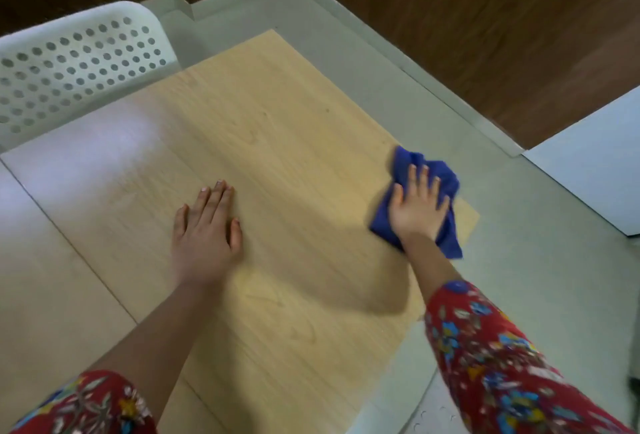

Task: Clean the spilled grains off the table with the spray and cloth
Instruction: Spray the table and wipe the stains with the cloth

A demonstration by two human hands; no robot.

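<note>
Your right hand [417,206] presses flat on the blue cloth [446,236], fingers spread and straight, pinning it against the table [277,122] at its right edge near the corner. Your left hand [204,229] rests palm down on the wood near the middle, fingers straight and holding nothing. Both of your sleeves are red with a flower print. A white perforated chair [79,59] stands at the table's far left side.
</note>
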